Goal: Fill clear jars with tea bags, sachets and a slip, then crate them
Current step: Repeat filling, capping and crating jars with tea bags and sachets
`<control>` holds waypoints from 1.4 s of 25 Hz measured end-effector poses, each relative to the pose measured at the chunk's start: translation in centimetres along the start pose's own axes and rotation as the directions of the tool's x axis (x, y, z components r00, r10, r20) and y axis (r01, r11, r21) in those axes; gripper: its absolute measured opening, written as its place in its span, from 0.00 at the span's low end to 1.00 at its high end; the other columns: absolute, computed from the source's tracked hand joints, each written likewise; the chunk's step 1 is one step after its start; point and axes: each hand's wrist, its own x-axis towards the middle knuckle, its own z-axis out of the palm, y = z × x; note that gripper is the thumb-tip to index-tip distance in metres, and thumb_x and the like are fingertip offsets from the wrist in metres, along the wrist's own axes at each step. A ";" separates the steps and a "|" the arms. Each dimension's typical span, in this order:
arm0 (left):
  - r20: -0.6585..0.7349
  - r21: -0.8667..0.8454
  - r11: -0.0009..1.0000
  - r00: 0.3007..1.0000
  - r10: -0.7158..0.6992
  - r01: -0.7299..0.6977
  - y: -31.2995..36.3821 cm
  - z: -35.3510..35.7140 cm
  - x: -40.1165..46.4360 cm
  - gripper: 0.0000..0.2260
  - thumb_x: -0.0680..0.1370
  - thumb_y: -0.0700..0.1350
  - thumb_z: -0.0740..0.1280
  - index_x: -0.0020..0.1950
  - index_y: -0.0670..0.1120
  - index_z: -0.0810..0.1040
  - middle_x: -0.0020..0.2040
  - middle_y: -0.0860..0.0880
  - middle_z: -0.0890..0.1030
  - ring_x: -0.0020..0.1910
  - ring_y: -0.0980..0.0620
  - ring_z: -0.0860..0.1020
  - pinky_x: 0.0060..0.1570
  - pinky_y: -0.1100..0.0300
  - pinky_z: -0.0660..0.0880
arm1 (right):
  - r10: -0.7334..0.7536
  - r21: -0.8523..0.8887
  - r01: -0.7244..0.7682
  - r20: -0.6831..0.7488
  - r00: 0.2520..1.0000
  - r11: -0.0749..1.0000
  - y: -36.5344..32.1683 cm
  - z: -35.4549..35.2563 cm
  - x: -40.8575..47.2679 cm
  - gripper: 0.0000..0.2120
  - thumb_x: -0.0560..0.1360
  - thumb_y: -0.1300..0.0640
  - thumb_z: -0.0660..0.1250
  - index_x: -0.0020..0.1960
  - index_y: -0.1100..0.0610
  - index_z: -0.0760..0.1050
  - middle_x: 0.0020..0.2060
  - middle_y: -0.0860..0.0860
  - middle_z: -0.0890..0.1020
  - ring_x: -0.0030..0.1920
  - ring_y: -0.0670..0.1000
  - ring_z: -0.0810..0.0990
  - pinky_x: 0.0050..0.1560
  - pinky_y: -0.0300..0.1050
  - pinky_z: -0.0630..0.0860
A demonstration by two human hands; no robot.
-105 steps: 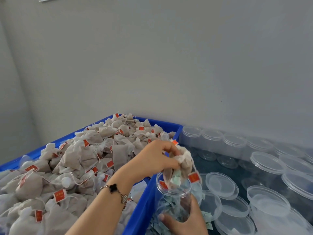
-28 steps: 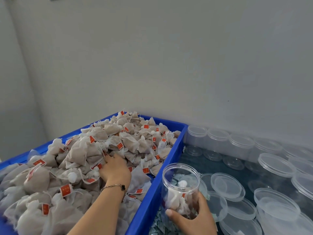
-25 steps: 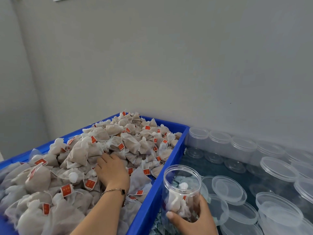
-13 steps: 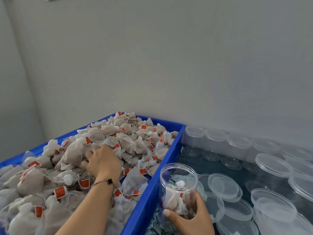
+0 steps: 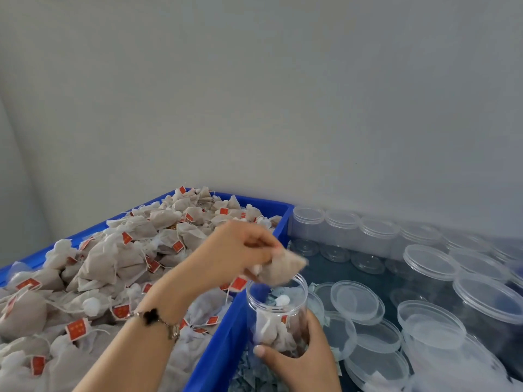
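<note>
So your left hand point(image 5: 240, 250) is pinching a tea bag point(image 5: 280, 268) right over the open jar point(image 5: 277, 315), while your right hand point(image 5: 302, 360) wraps around that jar's base, just beside the blue crate point(image 5: 223, 340) heaped with bags.

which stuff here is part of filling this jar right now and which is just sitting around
In use:
left hand
tea bag pinched over the jar's mouth
open jar
right hand gripping it
blue crate of tea bags

Sitting around:
loose lids
lidded jars
wall
</note>
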 end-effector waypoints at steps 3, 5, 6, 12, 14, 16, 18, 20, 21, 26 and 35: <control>0.250 0.395 0.912 0.968 0.004 -0.106 0.2 1.7 -0.2 0.05 0.76 0.46 0.69 0.49 0.54 0.83 0.42 0.58 0.83 0.42 0.64 0.80 0.45 0.69 0.76 | -0.014 -0.019 0.014 -0.031 0.999 1.000 -0.1 0.0 0.2 0.45 0.47 0.48 0.80 0.62 0.38 0.68 0.58 0.37 0.76 0.58 0.35 0.74 0.53 0.33 0.73; 0.280 0.554 0.819 0.960 -0.013 -0.151 0.2 2.8 -0.3 0.08 0.76 0.45 0.67 0.53 0.53 0.82 0.49 0.57 0.82 0.48 0.62 0.78 0.52 0.64 0.75 | -0.016 -0.039 0.015 -0.024 1.000 0.999 0.1 -0.1 0.2 0.45 0.49 0.52 0.81 0.62 0.39 0.68 0.56 0.37 0.77 0.54 0.31 0.75 0.47 0.29 0.74; 0.292 0.623 0.761 0.956 -0.013 -0.179 0.2 3.4 -0.4 0.08 0.75 0.45 0.65 0.52 0.53 0.81 0.49 0.55 0.82 0.49 0.57 0.78 0.53 0.61 0.75 | -0.021 -0.052 0.020 -0.019 1.000 0.998 0.3 -0.1 0.2 0.47 0.48 0.52 0.81 0.64 0.40 0.67 0.56 0.38 0.77 0.54 0.33 0.75 0.48 0.30 0.75; -0.031 0.476 0.876 0.994 0.104 -0.076 0.6 2.7 -0.3 0.03 0.73 0.56 0.68 0.45 0.61 0.77 0.36 0.66 0.76 0.38 0.66 0.75 0.37 0.71 0.68 | -0.075 0.015 0.075 -0.025 0.997 0.997 -0.3 -0.6 0.3 0.39 0.47 0.50 0.82 0.54 0.30 0.73 0.51 0.35 0.81 0.51 0.36 0.79 0.42 0.31 0.77; -0.245 0.434 0.901 0.960 0.137 -0.018 0.5 1.8 -0.1 0.03 0.75 0.58 0.65 0.45 0.60 0.77 0.38 0.64 0.77 0.37 0.64 0.75 0.38 0.66 0.72 | -0.087 0.020 0.088 -0.056 0.995 0.996 -1.3 -2.1 0.2 0.36 0.47 0.48 0.84 0.51 0.31 0.74 0.49 0.35 0.81 0.49 0.37 0.80 0.41 0.31 0.77; -0.219 0.497 0.867 0.972 0.086 0.035 0.3 1.9 0.0 0.07 0.78 0.54 0.63 0.48 0.54 0.79 0.41 0.58 0.80 0.39 0.59 0.77 0.40 0.59 0.75 | -0.086 0.007 0.087 -0.096 0.992 0.996 -2.5 -4.2 -0.4 0.35 0.47 0.43 0.82 0.53 0.38 0.75 0.48 0.35 0.82 0.48 0.37 0.80 0.40 0.28 0.75; 0.004 0.642 0.766 1.000 0.008 -0.008 0.4 3.6 -0.1 0.07 0.79 0.50 0.64 0.49 0.49 0.79 0.44 0.52 0.81 0.42 0.52 0.79 0.42 0.56 0.76 | -0.065 0.002 0.066 -0.150 0.987 0.998 -2.2 -6.8 -1.7 0.37 0.46 0.45 0.81 0.55 0.43 0.75 0.47 0.36 0.82 0.47 0.38 0.81 0.39 0.28 0.75; 0.222 0.743 0.648 0.975 -0.003 -0.167 0.6 6.5 -0.9 0.05 0.78 0.44 0.65 0.48 0.45 0.80 0.43 0.47 0.80 0.46 0.45 0.80 0.42 0.54 0.75 | -0.026 -0.009 0.025 -0.200 0.979 1.000 -1.2 -8.9 -4.2 0.36 0.48 0.53 0.83 0.54 0.44 0.76 0.47 0.41 0.84 0.48 0.43 0.82 0.39 0.33 0.78; 0.316 0.770 0.584 0.949 0.000 -0.256 0.5 8.1 -1.3 0.04 0.77 0.41 0.65 0.47 0.43 0.79 0.40 0.47 0.77 0.47 0.42 0.79 0.40 0.53 0.72 | -0.012 -0.043 0.003 -0.208 0.978 0.999 -0.8 -9.5 -5.5 0.36 0.50 0.56 0.85 0.55 0.44 0.76 0.47 0.43 0.84 0.50 0.46 0.83 0.42 0.37 0.78; 0.508 0.841 0.343 0.828 -0.237 -0.418 -0.8 12.9 -1.9 0.07 0.76 0.33 0.63 0.52 0.36 0.78 0.52 0.39 0.79 0.53 0.38 0.78 0.41 0.52 0.70 | 0.053 -0.047 -0.061 -0.151 0.987 0.997 -0.4 -10.3 -8.4 0.53 0.40 0.44 0.83 0.64 0.42 0.71 0.51 0.38 0.82 0.51 0.40 0.81 0.51 0.40 0.77; 0.304 0.866 0.472 0.924 -0.233 -0.166 -1.2 10.8 -0.6 0.07 0.78 0.41 0.62 0.44 0.45 0.79 0.44 0.46 0.80 0.42 0.46 0.76 0.42 0.56 0.74 | 0.060 0.051 -0.053 -0.146 0.987 0.997 -0.4 -10.5 -8.9 0.49 0.44 0.52 0.82 0.63 0.40 0.70 0.48 0.32 0.81 0.48 0.34 0.80 0.40 0.28 0.76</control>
